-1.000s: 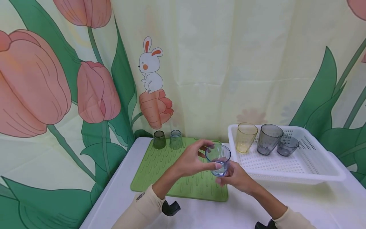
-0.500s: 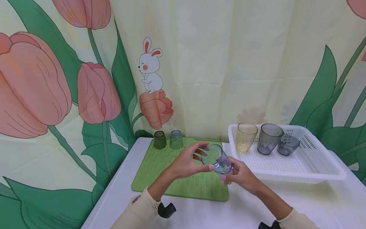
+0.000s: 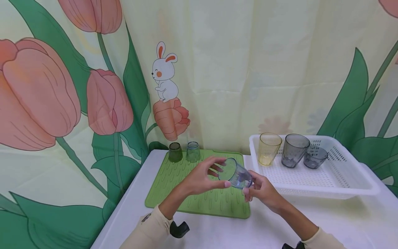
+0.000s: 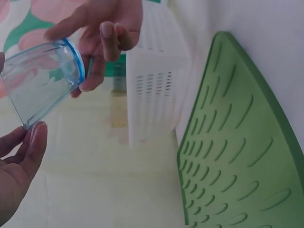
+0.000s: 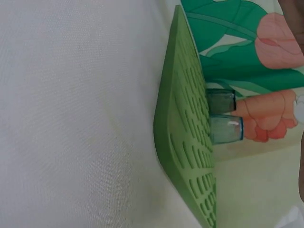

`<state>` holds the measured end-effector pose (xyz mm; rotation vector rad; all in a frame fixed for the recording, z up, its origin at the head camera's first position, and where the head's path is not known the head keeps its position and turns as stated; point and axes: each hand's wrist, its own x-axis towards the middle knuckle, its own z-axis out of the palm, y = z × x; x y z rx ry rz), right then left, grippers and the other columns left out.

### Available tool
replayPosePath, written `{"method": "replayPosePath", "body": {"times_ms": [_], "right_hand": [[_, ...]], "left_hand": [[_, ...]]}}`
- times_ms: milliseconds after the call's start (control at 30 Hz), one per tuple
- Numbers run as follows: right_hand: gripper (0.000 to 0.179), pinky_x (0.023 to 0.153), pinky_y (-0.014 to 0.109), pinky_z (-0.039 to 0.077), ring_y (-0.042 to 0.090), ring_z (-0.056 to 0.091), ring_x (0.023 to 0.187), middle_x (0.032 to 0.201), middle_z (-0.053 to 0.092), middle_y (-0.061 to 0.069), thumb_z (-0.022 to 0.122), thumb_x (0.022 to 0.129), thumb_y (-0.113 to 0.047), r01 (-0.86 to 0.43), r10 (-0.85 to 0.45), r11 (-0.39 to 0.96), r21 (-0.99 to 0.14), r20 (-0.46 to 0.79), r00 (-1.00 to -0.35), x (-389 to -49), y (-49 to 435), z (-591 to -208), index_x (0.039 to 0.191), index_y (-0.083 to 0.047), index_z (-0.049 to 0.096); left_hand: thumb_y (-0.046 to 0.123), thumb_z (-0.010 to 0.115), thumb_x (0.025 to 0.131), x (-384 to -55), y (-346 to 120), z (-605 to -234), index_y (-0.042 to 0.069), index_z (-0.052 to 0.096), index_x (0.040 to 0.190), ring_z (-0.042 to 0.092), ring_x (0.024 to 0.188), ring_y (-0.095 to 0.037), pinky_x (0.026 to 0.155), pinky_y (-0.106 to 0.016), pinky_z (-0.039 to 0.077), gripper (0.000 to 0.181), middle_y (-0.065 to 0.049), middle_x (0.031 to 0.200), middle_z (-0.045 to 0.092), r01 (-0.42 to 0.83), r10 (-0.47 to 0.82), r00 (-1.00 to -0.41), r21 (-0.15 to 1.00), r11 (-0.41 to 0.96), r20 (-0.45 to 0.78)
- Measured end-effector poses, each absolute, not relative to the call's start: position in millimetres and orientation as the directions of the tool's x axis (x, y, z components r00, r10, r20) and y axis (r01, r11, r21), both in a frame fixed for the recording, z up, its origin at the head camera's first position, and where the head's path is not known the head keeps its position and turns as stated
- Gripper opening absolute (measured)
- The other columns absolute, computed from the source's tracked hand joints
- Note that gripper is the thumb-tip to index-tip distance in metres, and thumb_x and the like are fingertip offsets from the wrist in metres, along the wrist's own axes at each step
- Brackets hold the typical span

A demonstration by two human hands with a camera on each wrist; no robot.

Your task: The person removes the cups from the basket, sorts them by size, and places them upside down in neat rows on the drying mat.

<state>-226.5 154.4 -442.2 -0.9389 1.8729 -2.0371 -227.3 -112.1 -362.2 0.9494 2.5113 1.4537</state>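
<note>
A clear bluish drinking glass [image 3: 242, 175] is held tilted above the right part of a green drying mat [image 3: 205, 204], its mouth toward the left. My left hand [image 3: 199, 178] holds it by the rim, thumb below and fingers above. At the base, my right hand [image 3: 265, 193] grips the glass between thumb and fingers. The left wrist view shows the blue-tinted base of the glass [image 4: 42, 78] close to the right hand [image 4: 107, 28]. Only slivers of a hand appear along the right edge of the right wrist view.
Two small glasses, one dark green [image 3: 175, 152] and one blue-grey [image 3: 193, 152], stand upside down on the mat's far left. A white basket [image 3: 351, 190] on the right contains a yellow glass [image 3: 269, 148], a tall grey glass [image 3: 293, 150] and a short grey glass [image 3: 315, 157].
The glass has turned from nearly upright to lying over on its side, mouth swinging left. The right hand has shifted slightly right with the base; the left stays at the rim.
</note>
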Motion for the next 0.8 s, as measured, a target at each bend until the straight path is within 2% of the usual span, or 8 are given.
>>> {"method": "replayPosePath", "body": {"times_ms": [100,200,333,433,600,667,800], "right_hand": [[0.050,0.060,0.028,0.057,0.007,0.066,0.069,0.101,0.063,-0.001,0.058,0.097,0.001,-0.256,-0.558,-0.194,-0.947,0.321,-0.765,-227,153,-443,0.140,0.014,0.037],[0.048,0.060,0.026,0.056,0.006,0.066,0.069,0.100,0.064,-0.002,0.057,0.098,0.000,-0.246,-0.558,-0.215,-0.945,0.325,-0.763,-227,151,-444,0.142,0.008,0.041],[0.050,0.060,0.026,0.055,0.007,0.066,0.068,0.102,0.062,-0.001,0.057,0.099,-0.002,-0.231,-0.555,-0.217,-0.949,0.314,-0.770,-226,149,-444,0.145,0.004,0.039],[0.051,0.059,0.027,0.055,0.007,0.065,0.068,0.104,0.061,-0.001,0.057,0.098,-0.001,-0.235,-0.554,-0.212,-0.949,0.315,-0.771,-226,148,-444,0.145,0.005,0.038],[0.045,0.059,0.027,0.056,0.006,0.065,0.068,0.102,0.062,-0.002,0.056,0.097,0.002,-0.257,-0.559,-0.226,-0.940,0.341,-0.756,-228,145,-444,0.139,-0.011,0.049],[0.045,0.059,0.027,0.056,0.006,0.065,0.069,0.104,0.063,-0.001,0.056,0.097,0.003,-0.266,-0.558,-0.233,-0.936,0.352,-0.751,-230,145,-444,0.138,-0.014,0.051],[0.044,0.060,0.027,0.057,0.006,0.065,0.069,0.109,0.065,0.000,0.055,0.096,0.004,-0.275,-0.550,-0.237,-0.932,0.362,-0.752,-233,144,-442,0.138,-0.010,0.051]], "left_hand": [[0.029,0.079,0.086,-227,-114,-364,0.015,0.050,0.145,0.061,0.115,-0.017,0.095,-0.026,0.053,0.067,-0.003,0.136,0.057,0.462,0.545,-0.809,0.812,0.357,0.221],[0.028,0.079,0.086,-226,-115,-366,0.013,0.050,0.145,0.061,0.116,-0.022,0.094,-0.026,0.053,0.067,-0.005,0.135,0.057,0.463,0.540,-0.810,0.816,0.346,0.230],[0.028,0.079,0.086,-226,-117,-368,0.011,0.049,0.145,0.061,0.116,-0.029,0.094,-0.027,0.053,0.068,-0.006,0.136,0.057,0.473,0.541,-0.804,0.816,0.333,0.245],[0.028,0.079,0.086,-226,-119,-369,0.012,0.049,0.145,0.061,0.116,-0.025,0.094,-0.028,0.053,0.068,-0.004,0.136,0.057,0.471,0.538,-0.806,0.816,0.336,0.244],[0.027,0.080,0.086,-226,-122,-372,0.014,0.050,0.145,0.061,0.113,-0.015,0.093,-0.027,0.054,0.067,-0.002,0.135,0.058,0.462,0.533,-0.812,0.819,0.340,0.236],[0.026,0.080,0.086,-226,-123,-373,0.014,0.050,0.145,0.062,0.112,-0.015,0.093,-0.027,0.054,0.067,-0.003,0.134,0.058,0.460,0.534,-0.812,0.821,0.338,0.235],[0.026,0.079,0.086,-225,-127,-375,0.013,0.049,0.146,0.062,0.113,-0.019,0.094,-0.027,0.054,0.068,-0.006,0.133,0.059,0.448,0.531,-0.817,0.826,0.342,0.223]]}}
